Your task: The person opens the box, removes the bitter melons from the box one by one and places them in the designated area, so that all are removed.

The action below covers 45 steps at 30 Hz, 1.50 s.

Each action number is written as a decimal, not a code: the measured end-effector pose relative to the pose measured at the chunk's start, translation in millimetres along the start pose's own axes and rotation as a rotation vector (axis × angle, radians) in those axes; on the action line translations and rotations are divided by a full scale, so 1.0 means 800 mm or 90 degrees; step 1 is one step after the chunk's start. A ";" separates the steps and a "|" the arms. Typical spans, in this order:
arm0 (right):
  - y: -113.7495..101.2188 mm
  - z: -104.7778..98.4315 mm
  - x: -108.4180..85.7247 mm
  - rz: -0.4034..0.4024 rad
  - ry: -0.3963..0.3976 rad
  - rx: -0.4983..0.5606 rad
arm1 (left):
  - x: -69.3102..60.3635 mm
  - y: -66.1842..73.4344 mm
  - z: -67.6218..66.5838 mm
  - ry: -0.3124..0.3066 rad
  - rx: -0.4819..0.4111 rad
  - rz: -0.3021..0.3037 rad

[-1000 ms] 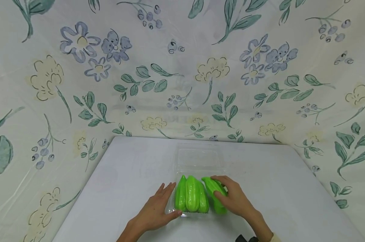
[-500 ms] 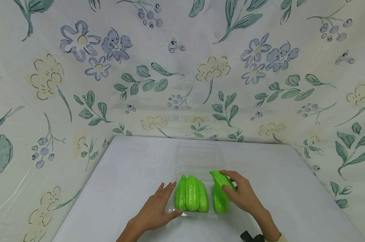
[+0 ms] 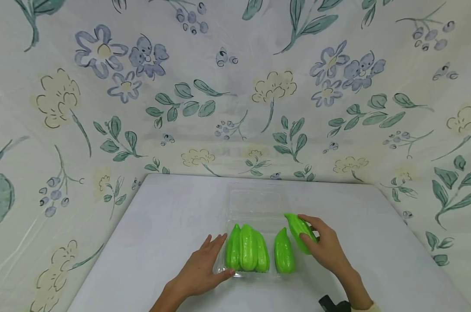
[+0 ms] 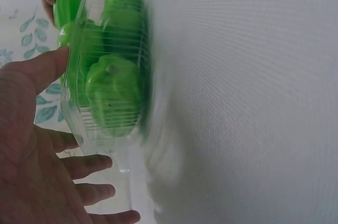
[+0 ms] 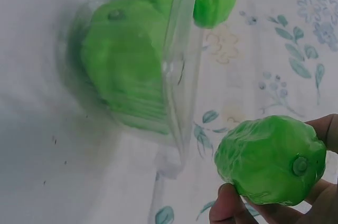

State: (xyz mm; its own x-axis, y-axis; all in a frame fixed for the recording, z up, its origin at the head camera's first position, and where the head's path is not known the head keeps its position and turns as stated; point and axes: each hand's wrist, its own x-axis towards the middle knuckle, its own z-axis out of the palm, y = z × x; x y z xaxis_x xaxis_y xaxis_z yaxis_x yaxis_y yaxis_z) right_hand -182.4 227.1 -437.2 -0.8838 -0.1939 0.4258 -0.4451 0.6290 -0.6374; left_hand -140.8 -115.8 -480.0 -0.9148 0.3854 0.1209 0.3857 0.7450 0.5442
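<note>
Pinching a bright green, long, bumpy vegetable [image 3: 301,234] between the thumb and fingers of the right hand [image 3: 328,246], low and right of the middle in the head view. Lifting it higher than the rim of a clear plastic box with ribbed walls [image 5: 177,73], and showing its stubby end to the camera at the lower right of the right wrist view, apart from the box. Spreading the fingers of the left hand [image 3: 200,266] wide at the lower middle of the head view, and touching the box's left edge with it.

Seeing at least three more shiny green vegetables [image 3: 249,251] packed close in the left part of the box, filling up that side and poking above the rim. Finding one lone green vegetable [image 3: 284,253] in the right part, pointy end up the frame, just beside and below the held one. Looking through the see-through wall at both wrists' views, with the ribs blurring the vegetables behind.

Seeing the flat, clear lid [image 3: 256,203] lying open above the box in the frame, on a white tabletop [image 3: 173,208]. Spotting a flowery cloth [image 3: 220,117] hanging behind, and a small black thing [image 3: 333,304] near the right wrist, at the bottom edge.
</note>
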 end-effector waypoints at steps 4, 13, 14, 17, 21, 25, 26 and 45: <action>0.010 -0.002 -0.003 0.008 0.016 -0.004 | 0.000 0.000 0.000 0.000 0.001 -0.001; 0.023 -0.003 -0.010 0.023 0.055 -0.017 | 0.002 -0.001 0.001 -0.001 0.005 -0.006; 0.024 -0.003 -0.011 0.029 0.058 -0.023 | 0.002 -0.001 0.001 -0.001 0.005 -0.007; 0.026 -0.003 -0.013 0.040 0.069 -0.036 | 0.002 -0.001 0.000 -0.001 0.005 -0.010; 0.034 -0.001 -0.016 0.052 0.077 -0.058 | 0.002 0.000 0.000 -0.003 0.005 -0.012; 0.043 0.003 -0.020 0.076 0.067 -0.093 | 0.002 0.000 0.000 -0.004 0.006 -0.010; 0.045 0.003 -0.021 0.083 0.062 -0.102 | 0.002 -0.001 0.000 -0.004 0.005 -0.010; 0.072 0.022 -0.031 0.203 -0.073 -0.184 | 0.000 -0.002 0.002 -0.008 -0.001 -0.011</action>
State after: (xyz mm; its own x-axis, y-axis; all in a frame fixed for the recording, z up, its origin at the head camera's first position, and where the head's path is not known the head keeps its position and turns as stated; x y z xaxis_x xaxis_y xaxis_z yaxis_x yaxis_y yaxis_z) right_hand -188.9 254.6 -495.9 -0.9878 -0.0279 0.1535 -0.1036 0.8526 -0.5121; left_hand -141.3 -116.3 -481.9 -0.9200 0.3787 0.1010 0.3692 0.7508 0.5477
